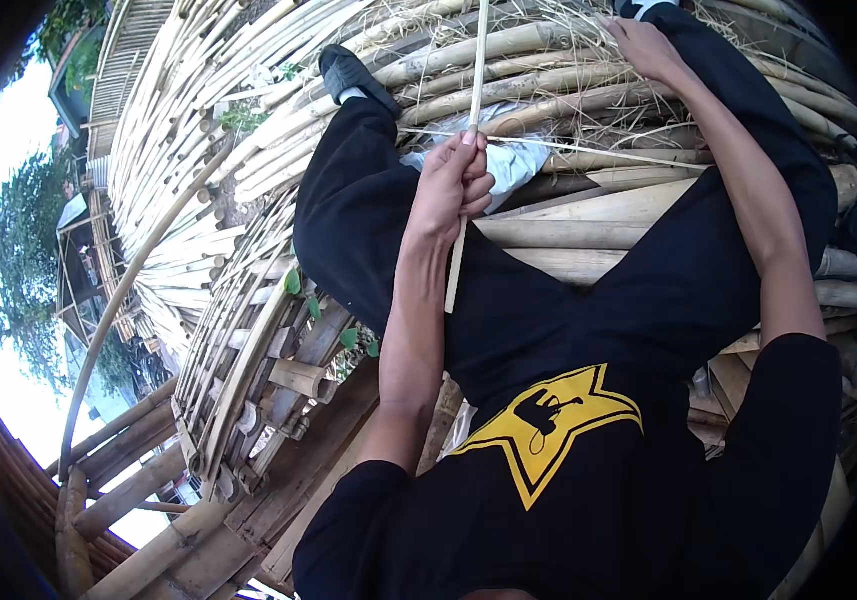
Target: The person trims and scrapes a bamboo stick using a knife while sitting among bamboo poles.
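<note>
My left hand (pixel 454 180) is closed around a long, narrow bamboo strip (pixel 479 75), which runs from the top edge down past my wrist over my lap. A thinner strip (pixel 609 153) crosses behind the fingers and reaches toward my thigh at the right. My right hand (pixel 644 48) is stretched forward at the top, low over the bamboo poles and dry shavings (pixel 639 115), its fingers extended and apart. White plastic (pixel 519 168) lies just beyond my left hand.
Bamboo poles (pixel 559 234) lie between my spread legs. More stacked bamboo (pixel 184 110) fills the upper left. A curved pole (pixel 129 280) rises at the left, near cut bamboo pieces (pixel 299 380). My dark shoe (pixel 354 80) rests on poles.
</note>
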Demonstrator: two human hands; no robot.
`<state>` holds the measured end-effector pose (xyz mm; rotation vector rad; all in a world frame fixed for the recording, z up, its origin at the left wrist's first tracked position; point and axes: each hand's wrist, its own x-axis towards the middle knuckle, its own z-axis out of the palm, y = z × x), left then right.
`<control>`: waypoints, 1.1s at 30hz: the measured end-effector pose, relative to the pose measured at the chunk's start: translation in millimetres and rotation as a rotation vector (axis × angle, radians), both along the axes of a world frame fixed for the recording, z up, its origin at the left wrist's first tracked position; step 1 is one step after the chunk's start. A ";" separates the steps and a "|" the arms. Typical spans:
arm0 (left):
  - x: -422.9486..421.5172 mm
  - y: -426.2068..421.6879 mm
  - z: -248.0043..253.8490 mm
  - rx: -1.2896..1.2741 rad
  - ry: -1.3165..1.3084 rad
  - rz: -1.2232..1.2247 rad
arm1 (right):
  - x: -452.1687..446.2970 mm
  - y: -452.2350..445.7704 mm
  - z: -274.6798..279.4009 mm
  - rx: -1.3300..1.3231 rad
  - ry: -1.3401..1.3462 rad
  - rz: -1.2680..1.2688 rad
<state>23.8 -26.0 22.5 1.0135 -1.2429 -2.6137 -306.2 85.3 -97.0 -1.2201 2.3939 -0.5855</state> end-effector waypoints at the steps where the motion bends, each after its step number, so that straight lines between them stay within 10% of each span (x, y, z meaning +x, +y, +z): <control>1: 0.3 -1.7 -1.6 -0.005 -0.016 0.033 | 9.9 -5.1 1.7 -0.004 -0.005 0.005; 16: -28.1 9.5 -17.5 -0.175 -0.134 0.004 | 130.0 -3.1 50.7 -0.233 -0.212 0.455; 24: -15.0 3.0 -15.9 -0.029 -0.050 0.000 | 79.2 -19.5 1.7 -0.149 -0.114 0.105; 27: 15.7 0.7 1.0 0.003 -0.012 -0.034 | -41.8 6.9 -71.1 -0.245 0.378 -0.037; 33: -18.7 -2.5 -8.6 0.090 0.015 0.023 | 76.7 -16.8 46.9 -0.164 -0.207 0.208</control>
